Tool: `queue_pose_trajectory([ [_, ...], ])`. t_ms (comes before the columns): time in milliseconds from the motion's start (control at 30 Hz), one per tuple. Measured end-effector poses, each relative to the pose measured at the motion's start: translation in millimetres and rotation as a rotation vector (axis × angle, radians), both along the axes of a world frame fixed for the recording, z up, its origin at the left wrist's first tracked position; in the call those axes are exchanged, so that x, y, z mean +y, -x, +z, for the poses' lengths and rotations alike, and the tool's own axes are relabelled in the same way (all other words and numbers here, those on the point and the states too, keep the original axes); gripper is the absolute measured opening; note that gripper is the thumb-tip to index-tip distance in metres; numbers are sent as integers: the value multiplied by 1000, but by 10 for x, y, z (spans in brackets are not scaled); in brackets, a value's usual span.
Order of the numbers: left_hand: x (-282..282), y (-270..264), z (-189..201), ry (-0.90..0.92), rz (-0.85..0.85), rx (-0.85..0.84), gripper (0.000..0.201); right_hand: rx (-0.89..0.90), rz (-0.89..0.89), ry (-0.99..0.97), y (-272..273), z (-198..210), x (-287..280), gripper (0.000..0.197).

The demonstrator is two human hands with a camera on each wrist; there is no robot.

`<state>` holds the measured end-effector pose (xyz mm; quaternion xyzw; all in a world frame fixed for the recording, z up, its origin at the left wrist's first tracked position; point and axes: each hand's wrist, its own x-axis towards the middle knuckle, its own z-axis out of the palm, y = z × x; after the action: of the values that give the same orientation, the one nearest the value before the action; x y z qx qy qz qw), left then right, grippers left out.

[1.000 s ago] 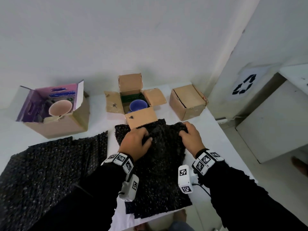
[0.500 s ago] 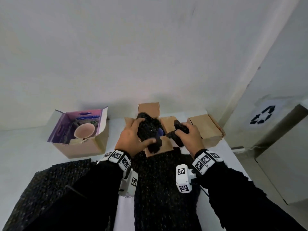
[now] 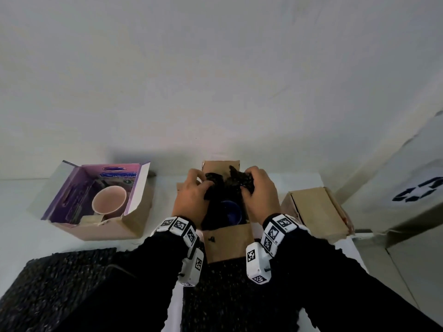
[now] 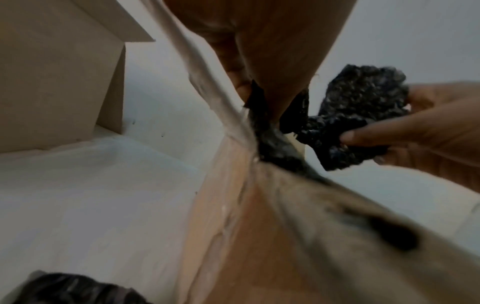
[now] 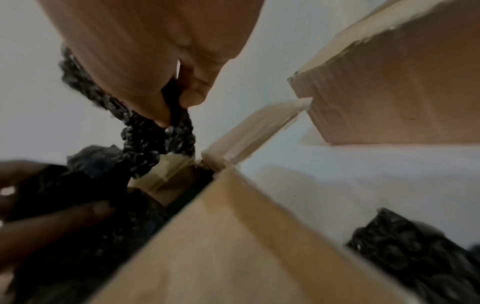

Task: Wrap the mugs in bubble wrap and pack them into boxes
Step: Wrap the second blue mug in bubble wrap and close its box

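Bubble wrap (image 3: 223, 291), dark and speckled, runs from the near edge of the bench (image 3: 28, 216) up over the front flap of the middle box (image 3: 227, 245) and into it. It looks light, soft and easily crumpled, so I judge it will bunch rather than hold a fold, and it is best taken at its free far edge, one corner in each hand. A second sheet (image 3: 60, 283) lies flat to the left of the middle box, nearer the camera.

Inside the middle box sits a blue mug (image 3: 231, 213), its rim partly showing between the wrists; it is probably ceramic, hard, smooth and breakable, so the padding needs to go between it and the cardboard.

Above the mug, the left hand (image 3: 191, 200) has its grip closed on a bunched corner of the wrap, fingers and thumb curled into the dark material. The right hand (image 3: 260, 195) does likewise, its thumb and fingers (image 5: 192, 90) pinching a crumpled wad; the left wrist view shows that wad standing up out of the fist.

To the left of the middle box an open purple-lined box (image 3: 96, 202) holds a pink mug (image 3: 109, 200), unwrapped. To the right stands a shut cardboard box (image 3: 316, 214).
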<state>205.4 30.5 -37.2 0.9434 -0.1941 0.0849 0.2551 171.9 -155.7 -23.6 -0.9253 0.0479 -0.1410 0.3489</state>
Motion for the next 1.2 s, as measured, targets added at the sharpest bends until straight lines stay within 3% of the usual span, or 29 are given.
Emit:
queue_pose_trajectory([
  [100,-7,-81,-94,-119,-51,-8,41,52,138,179,-140,-112,41,35],
  [267,21,-168,-254,-426,-52,-127,12,75,257,628,-274,-318,12,22],
  [333,30,-202,-257,-508,-60,-107,15,64,286,739,-260,-375,21,21],
  [433,46,-196,-269,-545,-70,-101,34,92,298,758,-218,-404,54,30],
  [533,98,-168,-285,-504,-67,-143,33,124,299,766,-219,-403,60,26],
  [600,140,-156,-262,-462,-27,-168,26,114,282,731,-197,-364,63,25],
  [667,175,-138,-238,-376,47,-171,22,32,259,619,-131,-336,53,38],
  [800,242,-110,-273,-212,72,-140,6,85,482,491,-62,-326,44,56],
  [867,266,-103,-281,-162,52,-129,8,133,542,483,-114,-320,70,39],
  [933,269,-66,-243,-144,37,-108,23,137,549,426,-168,-329,107,17],
  [1067,298,13,-164,-36,-9,-116,41,113,282,51,-218,-345,174,13],
  [1200,299,-37,-208,-97,-233,-303,27,89,111,-49,-282,-348,217,12],
])
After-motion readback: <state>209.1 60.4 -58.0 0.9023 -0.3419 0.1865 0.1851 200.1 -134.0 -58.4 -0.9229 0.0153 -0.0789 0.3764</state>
